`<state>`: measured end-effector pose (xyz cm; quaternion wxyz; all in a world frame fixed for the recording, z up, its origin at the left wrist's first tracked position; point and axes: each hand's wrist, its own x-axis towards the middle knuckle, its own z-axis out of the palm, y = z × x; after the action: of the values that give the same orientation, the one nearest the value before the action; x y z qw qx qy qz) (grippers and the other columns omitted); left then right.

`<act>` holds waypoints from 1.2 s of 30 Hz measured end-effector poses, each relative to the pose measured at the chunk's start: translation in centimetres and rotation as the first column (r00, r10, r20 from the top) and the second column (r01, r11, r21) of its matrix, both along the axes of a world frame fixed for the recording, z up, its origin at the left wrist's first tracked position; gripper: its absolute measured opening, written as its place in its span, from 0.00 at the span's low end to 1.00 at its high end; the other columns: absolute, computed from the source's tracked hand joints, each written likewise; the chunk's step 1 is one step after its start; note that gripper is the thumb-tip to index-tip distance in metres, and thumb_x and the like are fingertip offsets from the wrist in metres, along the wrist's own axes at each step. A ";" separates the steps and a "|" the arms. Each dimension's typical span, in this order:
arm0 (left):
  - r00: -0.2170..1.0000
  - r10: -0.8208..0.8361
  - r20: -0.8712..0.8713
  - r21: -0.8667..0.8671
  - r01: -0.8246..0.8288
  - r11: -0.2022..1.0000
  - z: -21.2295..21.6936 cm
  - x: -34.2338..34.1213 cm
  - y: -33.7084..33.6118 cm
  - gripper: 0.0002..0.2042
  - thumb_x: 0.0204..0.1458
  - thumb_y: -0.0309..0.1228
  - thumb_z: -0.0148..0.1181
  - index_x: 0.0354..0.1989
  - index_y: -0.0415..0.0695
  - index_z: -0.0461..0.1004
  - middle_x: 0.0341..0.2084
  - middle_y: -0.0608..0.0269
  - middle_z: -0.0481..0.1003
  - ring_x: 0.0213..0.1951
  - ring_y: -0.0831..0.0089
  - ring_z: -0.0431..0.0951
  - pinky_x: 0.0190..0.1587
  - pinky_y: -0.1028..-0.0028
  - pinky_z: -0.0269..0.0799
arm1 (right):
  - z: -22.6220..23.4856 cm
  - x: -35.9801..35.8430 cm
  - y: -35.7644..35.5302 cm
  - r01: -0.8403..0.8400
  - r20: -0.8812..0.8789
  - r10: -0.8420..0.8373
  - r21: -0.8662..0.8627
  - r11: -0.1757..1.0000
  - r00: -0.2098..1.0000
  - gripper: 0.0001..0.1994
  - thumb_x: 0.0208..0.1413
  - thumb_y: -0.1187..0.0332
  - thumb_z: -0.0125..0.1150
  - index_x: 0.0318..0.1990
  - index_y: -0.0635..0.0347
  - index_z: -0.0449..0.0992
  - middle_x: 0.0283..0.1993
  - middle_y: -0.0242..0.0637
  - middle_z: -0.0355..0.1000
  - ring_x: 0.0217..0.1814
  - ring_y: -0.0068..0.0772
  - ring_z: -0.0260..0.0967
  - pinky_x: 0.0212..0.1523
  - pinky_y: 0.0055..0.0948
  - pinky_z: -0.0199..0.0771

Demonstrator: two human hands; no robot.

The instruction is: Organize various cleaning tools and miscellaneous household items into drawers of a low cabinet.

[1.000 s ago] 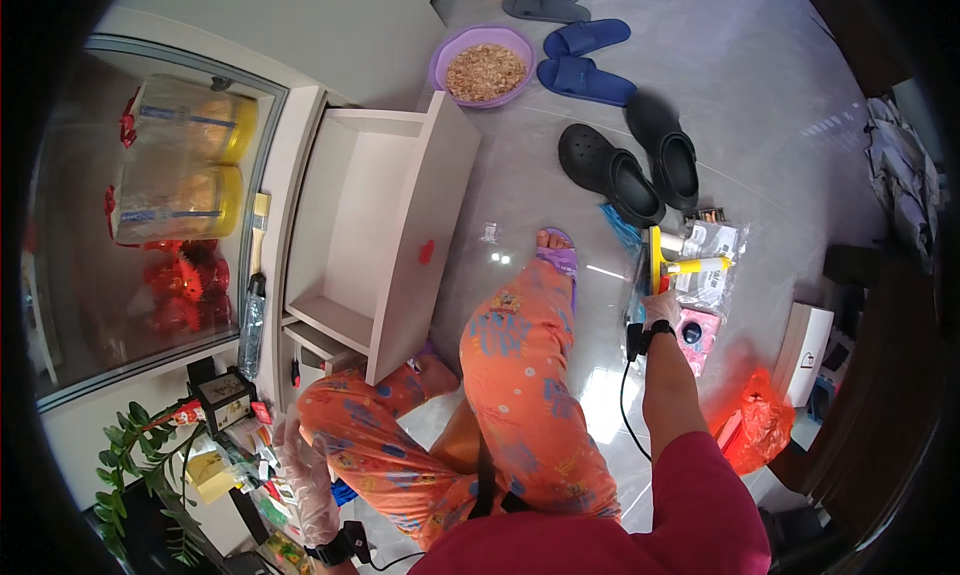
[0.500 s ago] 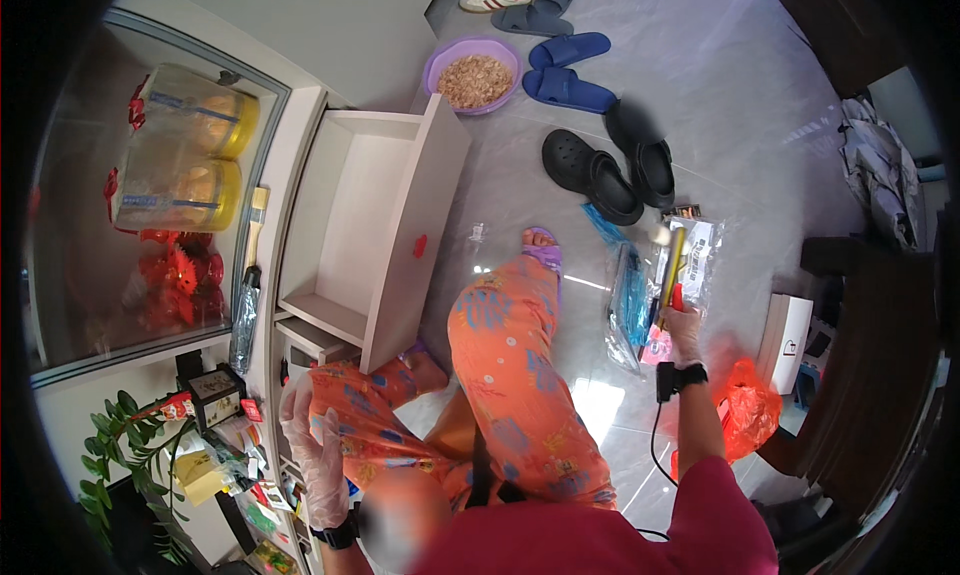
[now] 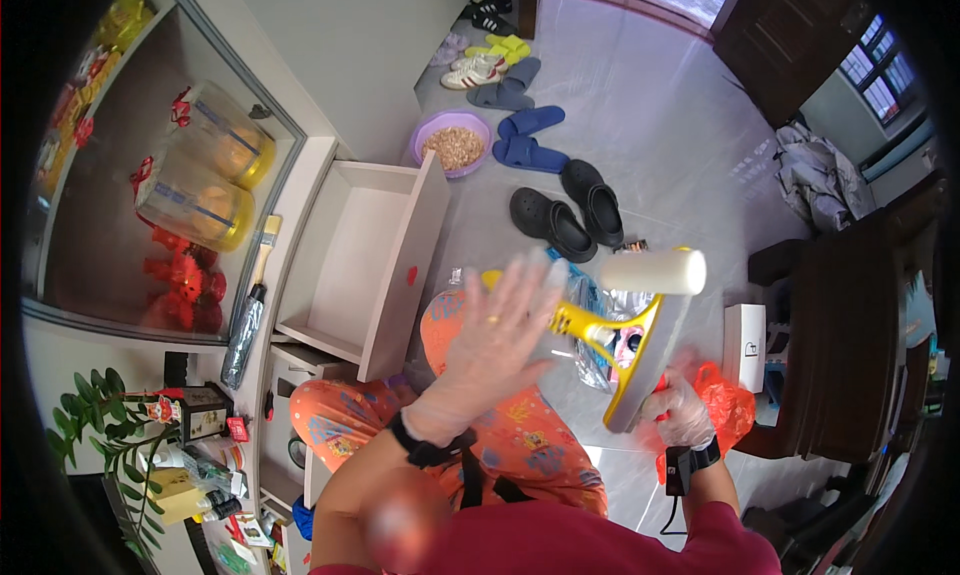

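A yellow squeegee (image 3: 590, 332) with a wide grey blade is held up in front of me. My left hand (image 3: 495, 330), in a clear plastic glove, has its fingers stretched out over the squeegee's handle. That handle passes behind the fingers, and its tip shows beyond them. By the blade's lower end, my gloved right hand (image 3: 680, 412) is closed round a red-handled tool (image 3: 661, 383), mostly hidden by the fingers. A white roller (image 3: 652, 273) lies across the blade's upper end; how it joins the red handle is hidden.
At left an open drawer (image 3: 335, 265) juts from the cabinet, beside a brush (image 3: 266, 247). Black clogs (image 3: 550, 220), blue slippers (image 3: 530, 153) and a purple basin (image 3: 452, 143) stand on the floor. Plastic packaging (image 3: 592, 370) and a red bag (image 3: 725, 400) lie near my right hand.
My left hand has come from the lower left to the squeegee handle. My right hand has moved lower, and the squeegee now shows broadside. The view has tilted up toward the doorway.
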<state>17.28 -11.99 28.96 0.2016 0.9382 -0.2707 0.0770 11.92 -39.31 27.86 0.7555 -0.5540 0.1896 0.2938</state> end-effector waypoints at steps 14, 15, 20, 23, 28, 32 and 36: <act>0.848 0.347 -0.400 -0.258 -0.468 0.846 2.1 -6.7 3.6 0.16 0.45 0.40 0.66 0.39 0.48 0.73 0.30 0.57 0.77 0.35 0.56 0.78 0.37 0.61 0.72 | -1.0 2.3 2.9 0.435 0.084 -0.433 -0.008 0.900 0.897 0.18 0.62 0.53 0.52 0.36 0.62 0.71 0.23 0.26 0.61 0.21 0.18 0.57 0.24 0.17 0.62; 0.785 0.447 -0.429 -0.216 -0.570 0.793 2.6 -7.0 4.5 0.16 0.48 0.39 0.65 0.41 0.45 0.73 0.27 0.54 0.76 0.31 0.58 0.78 0.37 0.63 0.73 | -0.7 2.4 3.2 0.384 0.172 -0.373 -0.037 0.923 0.912 0.14 0.62 0.57 0.54 0.37 0.60 0.71 0.23 0.23 0.61 0.23 0.14 0.56 0.25 0.15 0.58; 0.722 0.292 -0.627 -0.685 -0.690 0.234 2.3 -10.5 8.2 0.11 0.55 0.32 0.58 0.43 0.41 0.72 0.29 0.60 0.76 0.30 0.72 0.77 0.35 0.73 0.72 | -0.8 2.8 4.0 0.352 0.538 -0.200 -0.194 0.916 0.819 0.08 0.62 0.63 0.54 0.43 0.57 0.71 0.28 0.20 0.60 0.28 0.12 0.54 0.28 0.16 0.57; 0.716 0.186 -0.673 -0.732 -0.680 -0.030 3.3 -12.6 9.8 0.09 0.57 0.27 0.54 0.44 0.39 0.71 0.29 0.66 0.74 0.28 0.78 0.73 0.33 0.76 0.70 | -0.9 2.8 4.6 0.386 0.636 -0.132 -0.279 0.879 0.760 0.09 0.62 0.67 0.54 0.46 0.58 0.70 0.33 0.23 0.63 0.32 0.14 0.57 0.33 0.17 0.61; 0.668 0.262 -0.697 -0.716 -0.668 -0.203 4.8 -15.9 12.6 0.05 0.55 0.25 0.54 0.39 0.40 0.70 0.24 0.68 0.70 0.25 0.80 0.69 0.30 0.78 0.66 | -3.2 4.3 6.0 0.268 0.752 0.135 -0.388 0.882 0.645 0.12 0.61 0.71 0.54 0.51 0.59 0.69 0.39 0.25 0.65 0.41 0.16 0.58 0.42 0.20 0.63; 0.637 0.334 -0.695 -0.718 -0.630 -0.295 4.3 -19.5 15.9 0.13 0.53 0.34 0.61 0.41 0.38 0.72 0.22 0.68 0.69 0.24 0.79 0.67 0.29 0.78 0.64 | -1.9 5.7 9.3 0.141 0.658 0.148 -0.365 0.920 0.739 0.12 0.60 0.63 0.55 0.47 0.58 0.72 0.28 0.21 0.62 0.28 0.12 0.55 0.28 0.15 0.55; 0.643 0.353 -0.679 -0.733 -0.580 -0.355 5.2 -23.5 18.4 0.22 0.50 0.40 0.64 0.44 0.33 0.72 0.22 0.68 0.69 0.26 0.79 0.67 0.32 0.78 0.64 | 0.3 7.0 14.0 -0.107 0.530 0.274 -0.324 0.940 0.803 0.17 0.62 0.57 0.51 0.44 0.63 0.74 0.23 0.21 0.60 0.22 0.13 0.54 0.23 0.16 0.54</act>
<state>-6.18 6.37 34.17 0.7701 0.5024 0.3078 0.2447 18.96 -25.32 28.21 0.6583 -0.7327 -0.0616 0.1613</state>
